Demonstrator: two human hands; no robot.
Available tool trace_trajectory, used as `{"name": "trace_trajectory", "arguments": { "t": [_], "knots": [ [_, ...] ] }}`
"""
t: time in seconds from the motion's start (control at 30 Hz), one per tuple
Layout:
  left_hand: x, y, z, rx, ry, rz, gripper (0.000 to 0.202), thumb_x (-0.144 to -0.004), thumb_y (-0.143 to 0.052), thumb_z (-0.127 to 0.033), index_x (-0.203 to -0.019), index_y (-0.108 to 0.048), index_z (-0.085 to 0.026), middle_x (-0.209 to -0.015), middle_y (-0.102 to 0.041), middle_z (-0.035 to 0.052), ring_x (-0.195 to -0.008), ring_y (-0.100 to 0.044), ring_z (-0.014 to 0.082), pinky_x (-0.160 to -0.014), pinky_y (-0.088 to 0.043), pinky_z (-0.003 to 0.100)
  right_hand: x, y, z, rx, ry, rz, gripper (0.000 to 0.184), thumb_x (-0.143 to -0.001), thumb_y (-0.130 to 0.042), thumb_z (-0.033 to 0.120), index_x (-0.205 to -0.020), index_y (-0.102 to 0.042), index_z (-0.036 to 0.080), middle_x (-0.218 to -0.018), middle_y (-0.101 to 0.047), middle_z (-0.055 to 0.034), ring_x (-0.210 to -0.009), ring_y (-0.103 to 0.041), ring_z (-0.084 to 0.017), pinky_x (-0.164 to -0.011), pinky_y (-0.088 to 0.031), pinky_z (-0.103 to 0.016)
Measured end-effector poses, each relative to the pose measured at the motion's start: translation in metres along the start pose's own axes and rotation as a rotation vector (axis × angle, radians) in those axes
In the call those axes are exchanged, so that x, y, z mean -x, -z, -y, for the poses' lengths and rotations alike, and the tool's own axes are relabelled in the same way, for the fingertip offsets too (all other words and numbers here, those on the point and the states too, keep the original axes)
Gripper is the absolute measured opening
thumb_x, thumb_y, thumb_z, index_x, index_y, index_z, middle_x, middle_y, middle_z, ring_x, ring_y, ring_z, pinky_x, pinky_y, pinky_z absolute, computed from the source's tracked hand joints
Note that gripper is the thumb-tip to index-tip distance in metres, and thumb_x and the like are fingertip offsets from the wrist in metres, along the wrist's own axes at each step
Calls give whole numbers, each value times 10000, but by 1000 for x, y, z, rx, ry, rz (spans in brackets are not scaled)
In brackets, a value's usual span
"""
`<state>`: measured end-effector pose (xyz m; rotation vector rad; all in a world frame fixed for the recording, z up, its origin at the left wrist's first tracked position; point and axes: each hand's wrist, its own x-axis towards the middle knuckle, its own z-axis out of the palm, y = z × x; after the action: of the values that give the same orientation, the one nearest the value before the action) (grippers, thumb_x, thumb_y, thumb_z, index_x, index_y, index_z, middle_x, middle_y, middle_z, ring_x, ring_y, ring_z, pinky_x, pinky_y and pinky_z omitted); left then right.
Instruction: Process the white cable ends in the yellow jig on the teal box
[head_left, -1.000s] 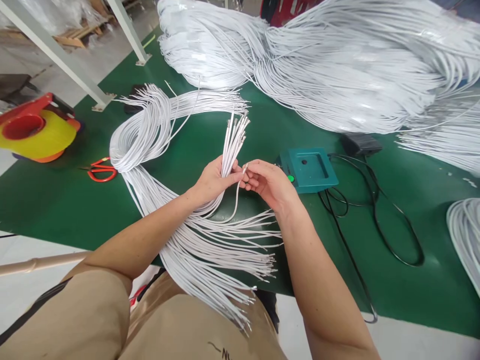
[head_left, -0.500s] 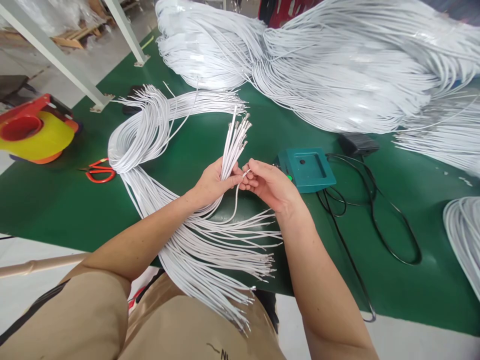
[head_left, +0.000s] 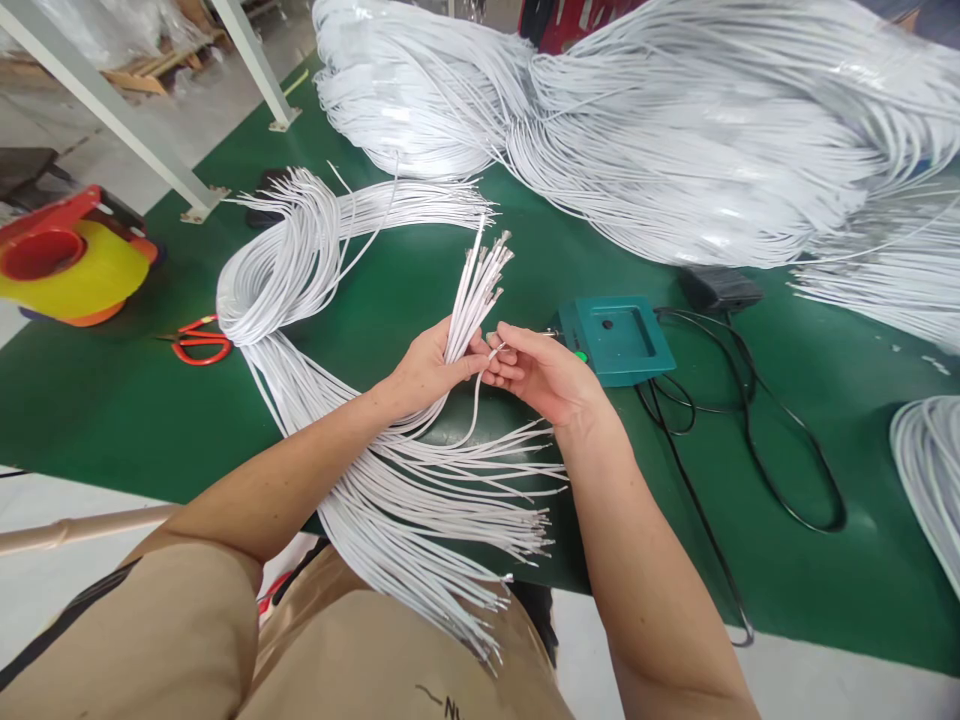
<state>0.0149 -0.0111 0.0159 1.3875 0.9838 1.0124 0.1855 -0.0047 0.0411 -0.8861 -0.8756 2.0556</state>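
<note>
White plastic wire bundle (head_left: 480, 290) seems light, limp; our left hand (head_left: 426, 372) clasps it below the tips, right hand (head_left: 546, 378) pinches one strand (head_left: 478, 395).

Bright, even daylight, soft shadows, sharp focus, wide-angle bending at edges.

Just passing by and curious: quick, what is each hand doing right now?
Left hand: closed around a bunch of white wires.
Right hand: pinching the end of a single white wire.
</note>
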Motion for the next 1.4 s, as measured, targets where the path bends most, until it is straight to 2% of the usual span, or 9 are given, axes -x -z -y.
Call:
{"name": "trace_trajectory", "arguments": {
  "t": [0.33,0.47,0.7,0.8,0.93,1.07,1.13,1.23,1.4],
  "knots": [
    [-2,2,1,44,29,6,272,-738,-759,-300,-833,-545,-160,-787,-635,1,-625,-600,93,-609,-483,238,2,0,1,15,5,-14,331,-750,-740,429,-600,-583,180,-533,-414,50,-566,-485,-102,-677,-487,-271],
    [-2,1,-1,155,10,34,287,-769,-741,-316,-851,-513,-160,-769,-642,6,-658,-639,110,-599,-484,232,4,-1,2,47,99,-39,250,-744,-752,396,-715,-664,164,-617,-540,26,-591,-520,-92,-672,-487,-261],
    [-3,1,-5,230,-17,50,476,-779,-739,-326,-1183,-536,-181,-794,-626,2,-675,-635,117,-585,-483,237,6,-8,1,225,238,-234,221,-725,-748,367,-812,-725,164,-725,-663,-14,-643,-572,-106,-719,-512,-293],
    [-3,2,-5,229,13,61,504,-785,-734,-328,-1235,-551,-193,-809,-617,3,-692,-631,114,-610,-486,238,2,-10,-4,445,366,-359,168,-740,-720,331,-811,-726,178,-754,-684,-18,-678,-589,-135,-733,-506,-319],
    [-4,4,-3,274,82,86,444,-783,-735,-304,-1184,-587,-179,-810,-622,1,-659,-621,98,-628,-490,240,-2,-11,-13,1013,611,-540,130,-841,-580,233,-746,-661,198,-767,-647,-28,-714,-574,-163,-709,-458,-315],
    [-8,8,1,369,165,83,427,-755,-756,-262,-1135,-593,-156,-768,-624,-5,-652,-628,96,-605,-479,218,-3,-10,-13,1658,786,-492,280,-923,-401,165,-748,-619,179,-838,-615,-98,-821,-546,-217,-750,-416,-343],
    [-12,8,4,370,198,63,435,-740,-766,-261,-1122,-594,-144,-783,-647,13,-666,-647,107,-578,-464,206,-2,-5,-9,1826,776,-450,274,-938,-390,180,-819,-637,176,-880,-632,-108,-856,-542,-238,-781,-401,-362],
    [-18,8,8,298,213,13,449,-740,-765,-267,-1129,-586,-133,-795,-679,39,-661,-667,120,-539,-442,193,-2,10,1,1911,710,-525,198,-916,-457,185,-987,-640,164,-987,-671,-116,-943,-553,-270,-870,-377,-395],
    [-24,7,15,164,196,4,421,-777,-720,-246,-1155,-573,-133,-793,-697,44,-681,-699,141,-581,-491,204,-6,31,14,2033,502,-428,96,-836,-557,134,-878,-638,164,-821,-701,-89,-831,-586,-249,-990,-324,-433]
  ]
}}
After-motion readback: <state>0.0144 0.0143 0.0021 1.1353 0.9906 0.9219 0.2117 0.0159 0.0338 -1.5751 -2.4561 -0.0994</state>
